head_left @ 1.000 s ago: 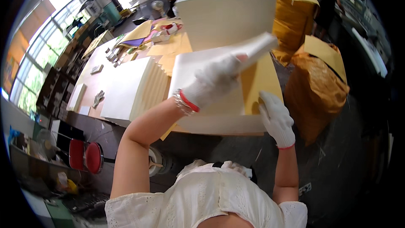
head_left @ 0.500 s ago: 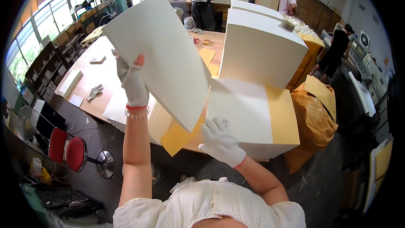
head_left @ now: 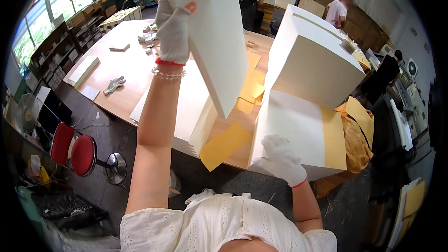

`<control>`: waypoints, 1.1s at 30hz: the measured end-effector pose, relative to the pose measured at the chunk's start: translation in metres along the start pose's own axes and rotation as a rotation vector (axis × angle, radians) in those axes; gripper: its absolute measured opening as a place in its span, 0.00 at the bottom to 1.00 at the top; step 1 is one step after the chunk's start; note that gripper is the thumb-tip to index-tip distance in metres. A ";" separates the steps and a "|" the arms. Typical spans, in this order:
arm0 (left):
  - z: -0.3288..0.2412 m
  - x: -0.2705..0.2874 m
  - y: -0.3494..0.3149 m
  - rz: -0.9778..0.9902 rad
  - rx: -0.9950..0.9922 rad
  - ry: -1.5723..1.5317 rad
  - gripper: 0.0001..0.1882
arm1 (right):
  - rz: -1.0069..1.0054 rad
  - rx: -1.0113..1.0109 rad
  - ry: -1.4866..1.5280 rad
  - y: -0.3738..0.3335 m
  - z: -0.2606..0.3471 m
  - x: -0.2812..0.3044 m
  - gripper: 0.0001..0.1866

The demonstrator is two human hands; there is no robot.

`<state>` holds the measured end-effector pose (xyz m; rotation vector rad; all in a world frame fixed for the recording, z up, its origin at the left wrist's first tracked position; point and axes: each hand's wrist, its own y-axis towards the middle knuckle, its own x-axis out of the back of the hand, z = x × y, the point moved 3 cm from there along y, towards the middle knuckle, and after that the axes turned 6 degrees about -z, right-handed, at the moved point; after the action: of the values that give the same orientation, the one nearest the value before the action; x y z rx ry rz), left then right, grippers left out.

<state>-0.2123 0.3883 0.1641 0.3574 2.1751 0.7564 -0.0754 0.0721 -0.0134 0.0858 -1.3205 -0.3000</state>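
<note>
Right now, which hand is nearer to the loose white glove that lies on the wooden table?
The left hand. It is raised, gripping a big white sheet, up and right of the loose glove. The right hand rests on the white stack far to its right.

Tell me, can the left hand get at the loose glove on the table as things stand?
Probably not right away. The left hand is raised high with its grip on a big white sheet, so it is occupied. The glove lies apart on the bare wooden table, off to the left, with nothing covering it.
</note>
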 end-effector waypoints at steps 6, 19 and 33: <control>-0.059 -0.024 -0.077 -0.101 -0.584 0.565 0.18 | -0.527 0.082 0.604 0.084 0.060 -0.019 0.44; 0.031 -0.027 -0.104 0.159 -0.742 1.202 0.29 | -0.252 -0.298 1.540 0.145 0.086 -0.164 0.25; 0.113 0.281 -0.018 0.304 0.654 1.739 0.23 | 0.256 -0.587 0.851 0.151 0.072 -0.170 0.54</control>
<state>-0.3091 0.5530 -0.0712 0.3948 4.1165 0.4349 -0.1554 0.2699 -0.1200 -0.4114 -0.3594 -0.3656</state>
